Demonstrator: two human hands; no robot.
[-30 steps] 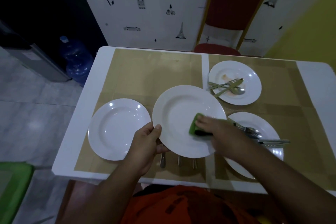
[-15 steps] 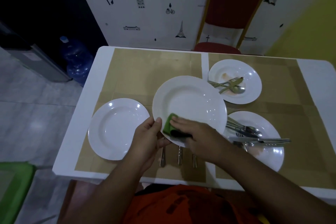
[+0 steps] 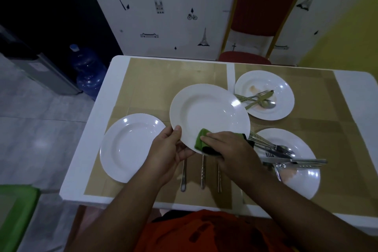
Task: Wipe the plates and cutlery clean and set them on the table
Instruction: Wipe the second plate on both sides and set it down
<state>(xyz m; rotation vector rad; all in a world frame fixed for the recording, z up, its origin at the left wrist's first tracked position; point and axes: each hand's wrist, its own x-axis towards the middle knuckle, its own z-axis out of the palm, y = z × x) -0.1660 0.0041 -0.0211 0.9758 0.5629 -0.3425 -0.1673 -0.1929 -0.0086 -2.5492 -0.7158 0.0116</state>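
My left hand (image 3: 168, 150) grips the near-left rim of a white plate (image 3: 208, 110) held tilted above the table, thumb on top. My right hand (image 3: 229, 146) presses a green and black sponge (image 3: 201, 141) onto the plate's near rim. Under the plate, three cutlery handles (image 3: 202, 174) lie side by side on the placemat. A clean-looking white plate (image 3: 131, 147) rests at the left. Two stained plates hold cutlery: one at the far right (image 3: 263, 80), one at the near right (image 3: 302, 182).
The white table (image 3: 96, 127) carries tan placemats. A red chair (image 3: 263, 6) with a gold frame stands behind the table. A blue water jug (image 3: 88, 69) stands on the floor at the left, and a green bin (image 3: 14, 215) shows at the bottom left.
The plate has tilted up and shifted slightly away. My right hand slid the sponge from the plate's right side leftward to the near rim, and now it sits a little right again.
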